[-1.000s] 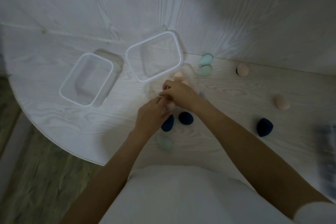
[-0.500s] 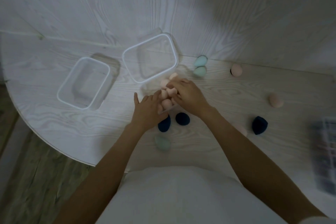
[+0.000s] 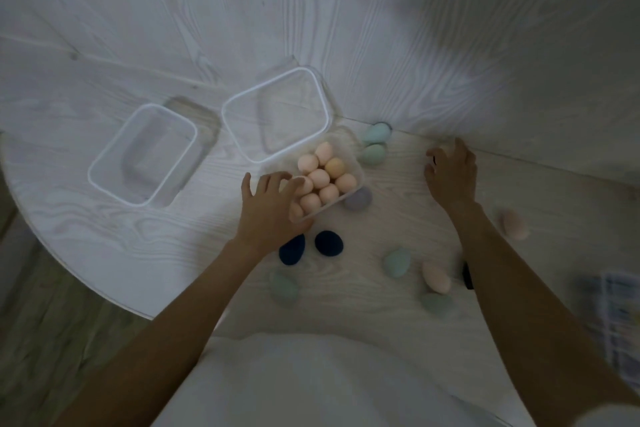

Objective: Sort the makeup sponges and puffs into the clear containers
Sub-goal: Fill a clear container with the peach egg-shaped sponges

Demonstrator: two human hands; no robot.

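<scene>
A small clear container at the table's middle holds several peach sponges. My left hand lies over its near left corner, fingers spread and touching the sponges. My right hand reaches to the far right by the wall, fingers curled down; what lies under it is hidden. Two empty clear containers stand behind on the left. Loose on the table lie teal sponges, dark blue sponges, a lilac sponge and peach sponges.
The wood-grain wall rises right behind the containers. The table's rounded edge drops to the floor on the left. A blurred patterned object sits at the right edge. More teal sponges lie near my body.
Both hands were together over the peach sponges. My right hand has moved away to the right toward the wall; my left hand stays at the container, whose sponges now show.
</scene>
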